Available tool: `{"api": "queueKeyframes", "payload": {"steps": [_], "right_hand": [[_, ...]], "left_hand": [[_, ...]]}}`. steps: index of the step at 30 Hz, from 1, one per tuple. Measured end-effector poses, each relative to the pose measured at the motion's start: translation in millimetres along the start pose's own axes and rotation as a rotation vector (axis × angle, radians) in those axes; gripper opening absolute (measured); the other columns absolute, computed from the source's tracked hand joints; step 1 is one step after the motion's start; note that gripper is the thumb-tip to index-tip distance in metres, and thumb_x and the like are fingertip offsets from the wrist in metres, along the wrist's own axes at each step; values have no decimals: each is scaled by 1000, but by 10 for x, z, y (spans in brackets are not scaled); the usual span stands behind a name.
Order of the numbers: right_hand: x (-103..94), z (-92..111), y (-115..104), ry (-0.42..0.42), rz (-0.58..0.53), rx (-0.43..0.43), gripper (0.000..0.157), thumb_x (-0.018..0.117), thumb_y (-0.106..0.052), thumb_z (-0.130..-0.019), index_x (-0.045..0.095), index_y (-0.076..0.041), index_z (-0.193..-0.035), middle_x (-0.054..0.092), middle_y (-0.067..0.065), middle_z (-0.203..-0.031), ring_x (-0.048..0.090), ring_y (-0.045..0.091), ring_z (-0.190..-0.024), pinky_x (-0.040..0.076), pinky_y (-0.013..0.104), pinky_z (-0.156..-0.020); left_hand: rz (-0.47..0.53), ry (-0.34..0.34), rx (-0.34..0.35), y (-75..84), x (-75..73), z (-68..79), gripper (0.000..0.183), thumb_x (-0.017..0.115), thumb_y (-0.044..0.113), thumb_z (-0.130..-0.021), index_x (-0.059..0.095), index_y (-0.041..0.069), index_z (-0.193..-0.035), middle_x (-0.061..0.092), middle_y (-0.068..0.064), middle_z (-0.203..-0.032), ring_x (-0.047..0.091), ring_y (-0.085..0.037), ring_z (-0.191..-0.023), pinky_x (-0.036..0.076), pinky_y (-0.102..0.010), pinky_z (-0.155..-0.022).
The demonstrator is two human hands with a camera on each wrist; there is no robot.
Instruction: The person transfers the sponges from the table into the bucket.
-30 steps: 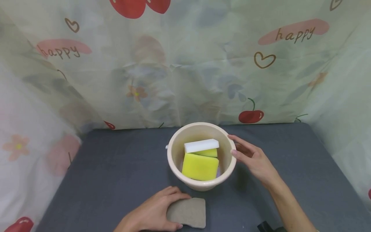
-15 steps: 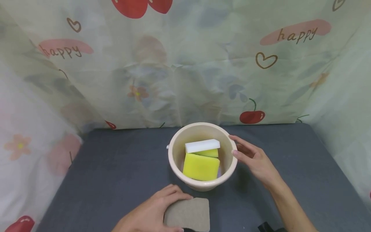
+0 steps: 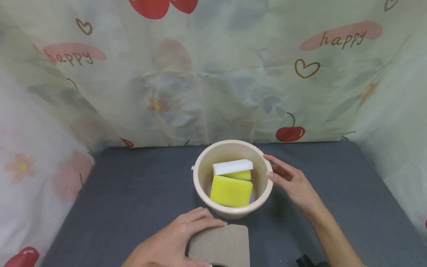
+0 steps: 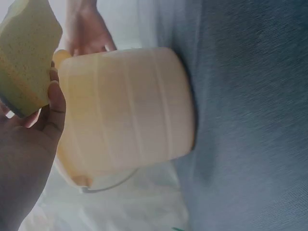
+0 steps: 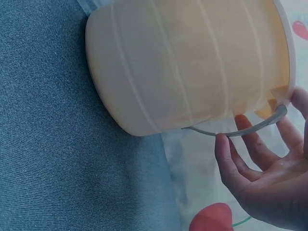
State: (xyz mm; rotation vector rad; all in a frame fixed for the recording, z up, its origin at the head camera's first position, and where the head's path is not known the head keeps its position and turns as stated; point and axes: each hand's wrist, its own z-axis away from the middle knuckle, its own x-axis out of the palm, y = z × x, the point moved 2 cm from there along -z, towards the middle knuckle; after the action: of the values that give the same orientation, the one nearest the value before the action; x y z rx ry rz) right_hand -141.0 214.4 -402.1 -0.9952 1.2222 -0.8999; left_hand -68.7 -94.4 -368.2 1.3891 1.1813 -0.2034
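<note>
My left hand (image 3: 173,237) grips a sponge (image 3: 227,243) by its edges, just in front of the bucket. From above, the sponge shows a flat grey-brown face; its porous yellowish side (image 4: 33,48) appears in the left wrist view. A cream bucket (image 3: 233,211) stands upright on the table. Inside it lie a yellow sponge (image 3: 231,191), a second yellow piece partly covered, and a white block (image 3: 232,167). My right hand (image 3: 297,185) holds the bucket's right rim, thumb and fingers against it. In the right wrist view, the grey handle (image 5: 252,129) hangs beside those fingers.
A dark grey cloth (image 3: 140,193) covers the table. Patterned curtains (image 3: 200,92) enclose the back and both sides. A small black object (image 3: 305,261) sits by my right forearm at the bottom edge. Something purple shows deep in the bucket.
My left hand has lifted the sponge, which looks larger and sits slightly farther right than before. The right hand and the bucket have stayed in place.
</note>
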Motion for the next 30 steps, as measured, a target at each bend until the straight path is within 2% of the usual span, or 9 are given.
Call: {"api": "queueKeyframes", "payload": {"steps": [7,9,17,24,30], "right_hand": [[-3,-1,-6,0,5,-13,49,61,-39,-85,44,-41,-131,55,-3,-120,52,15,-110,43,44,-91],[-9,-4,-11,2,2,-13,49,61,-40,-85,44,-41,-131,56,-3,-119,52,15,-109,43,43,-90],[-16,-4,-11,-23,-21,-20,49,61,-37,-86,44,-40,-132,55,-4,-120,52,13,-110,44,38,-90],[-10,-7,4,-33,-32,-18,49,61,-37,-86,44,-39,-132,55,-3,-120,52,13,-111,44,38,-90],[-14,4,8,-30,-30,-11,49,60,-38,-86,44,-39,-132,55,-3,-120,52,13,-110,43,39,-91]], "left_hand": [[20,56,126,275,-316,-213,60,69,31,-77,46,15,-130,49,5,-123,46,-8,-108,42,-23,-87],[16,77,141,328,-398,-264,59,69,27,-76,48,13,-129,50,4,-124,48,-10,-108,42,-23,-86],[-27,107,69,115,-439,-270,58,67,33,-78,46,21,-130,47,9,-124,48,-6,-106,44,-20,-82],[-150,163,91,75,-500,-363,57,65,37,-78,48,21,-130,47,9,-124,44,-8,-112,41,-27,-87],[-183,161,51,46,-533,-461,58,64,37,-79,45,24,-132,45,11,-127,43,-6,-112,41,-27,-84]]}}
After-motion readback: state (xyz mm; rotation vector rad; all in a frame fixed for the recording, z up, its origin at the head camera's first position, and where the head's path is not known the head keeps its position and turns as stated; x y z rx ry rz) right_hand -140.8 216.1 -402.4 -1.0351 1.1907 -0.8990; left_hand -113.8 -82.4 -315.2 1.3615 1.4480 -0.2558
